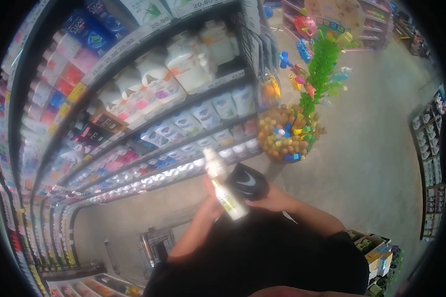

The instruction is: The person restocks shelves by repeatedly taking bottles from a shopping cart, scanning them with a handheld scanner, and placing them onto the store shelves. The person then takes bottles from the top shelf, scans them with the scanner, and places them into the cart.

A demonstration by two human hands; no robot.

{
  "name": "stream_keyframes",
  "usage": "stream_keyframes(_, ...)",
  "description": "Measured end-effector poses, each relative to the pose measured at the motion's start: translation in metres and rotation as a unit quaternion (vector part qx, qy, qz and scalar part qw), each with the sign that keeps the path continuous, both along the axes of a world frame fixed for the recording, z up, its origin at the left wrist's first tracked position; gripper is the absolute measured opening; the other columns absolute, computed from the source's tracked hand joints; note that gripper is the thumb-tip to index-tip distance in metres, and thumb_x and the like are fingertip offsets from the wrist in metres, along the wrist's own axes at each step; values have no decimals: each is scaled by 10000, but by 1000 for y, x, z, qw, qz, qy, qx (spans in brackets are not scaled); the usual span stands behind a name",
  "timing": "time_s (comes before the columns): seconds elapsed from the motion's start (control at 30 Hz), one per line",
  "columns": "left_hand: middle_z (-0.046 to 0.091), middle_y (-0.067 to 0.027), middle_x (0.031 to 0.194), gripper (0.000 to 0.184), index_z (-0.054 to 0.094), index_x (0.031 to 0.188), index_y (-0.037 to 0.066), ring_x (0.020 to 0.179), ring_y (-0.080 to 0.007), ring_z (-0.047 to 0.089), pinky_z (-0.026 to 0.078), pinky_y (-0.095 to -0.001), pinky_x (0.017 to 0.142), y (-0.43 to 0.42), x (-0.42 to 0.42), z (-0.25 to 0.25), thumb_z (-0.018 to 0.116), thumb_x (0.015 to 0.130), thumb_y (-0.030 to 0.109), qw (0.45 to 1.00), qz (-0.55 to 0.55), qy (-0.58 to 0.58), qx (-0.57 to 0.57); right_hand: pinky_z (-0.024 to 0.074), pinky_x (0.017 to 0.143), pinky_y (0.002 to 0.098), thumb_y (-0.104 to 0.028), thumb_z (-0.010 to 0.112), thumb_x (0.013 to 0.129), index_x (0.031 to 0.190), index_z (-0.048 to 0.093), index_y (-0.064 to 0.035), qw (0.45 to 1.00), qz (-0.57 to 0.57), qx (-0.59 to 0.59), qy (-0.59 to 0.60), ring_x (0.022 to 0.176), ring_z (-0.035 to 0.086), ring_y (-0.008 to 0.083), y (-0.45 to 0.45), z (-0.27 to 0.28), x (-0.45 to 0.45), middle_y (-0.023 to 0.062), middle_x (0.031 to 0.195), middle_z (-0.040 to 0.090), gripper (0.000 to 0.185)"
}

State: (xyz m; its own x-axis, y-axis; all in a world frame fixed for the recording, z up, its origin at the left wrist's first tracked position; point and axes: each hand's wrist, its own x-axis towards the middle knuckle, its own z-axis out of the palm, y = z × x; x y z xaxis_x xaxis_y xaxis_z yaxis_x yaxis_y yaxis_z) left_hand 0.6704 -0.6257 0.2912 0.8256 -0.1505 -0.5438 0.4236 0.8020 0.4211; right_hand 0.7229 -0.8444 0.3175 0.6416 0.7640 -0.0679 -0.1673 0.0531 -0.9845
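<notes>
My left hand (212, 200) is wrapped around a white bottle (231, 204) with a green-marked label and a gold-coloured neck. Just above that neck a pale, whitish piece (215, 167) with a narrow top is blurred, so I cannot tell whether it is a second bottle or part of the first. A black item with a white swoosh (245, 181) is right beside the bottle; its kind is unclear. Against its lower right side lies my right hand (268, 199), fingers curled and partly hidden, seemingly gripping it.
Shelves (218, 81) of bottles and tubes with price strips curve along the left. Ahead stands a display (287, 136) with brown round items and a green plant-like column (322, 69) hung with colourful toys. A shopping cart (156, 247) is at lower left, boxes (379, 257) at lower right.
</notes>
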Motion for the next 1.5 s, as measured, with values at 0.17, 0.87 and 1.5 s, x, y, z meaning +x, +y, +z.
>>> stream_keyframes(0.17,462,-99,1475,812,360,1492,101,1352,-290,454,412,-467,1082,29,57,-28,497,926,668,979,-120,-121,115,417,1024,315,-95,768,854,1354,521,-25,996,-70,28,43,1161,518,127,-1,-6,42,45,1290,587,562)
stream_keyframes(0.87,618,-112,1224,675,528,1278,9,1129,-209,598,469,-358,972,31,265,128,875,711,123,666,220,-442,559,371,1092,370,-90,746,793,1408,450,-21,923,-246,-56,-290,1320,463,236,27,85,194,136,1426,474,687)
stream_keyframes(1.5,433,-150,1295,787,357,1368,-14,1231,-250,454,366,-370,1062,12,345,80,843,767,133,665,295,-434,531,479,955,332,-58,773,784,1341,470,-12,903,-293,65,-306,1108,590,175,63,49,260,101,1221,607,636)
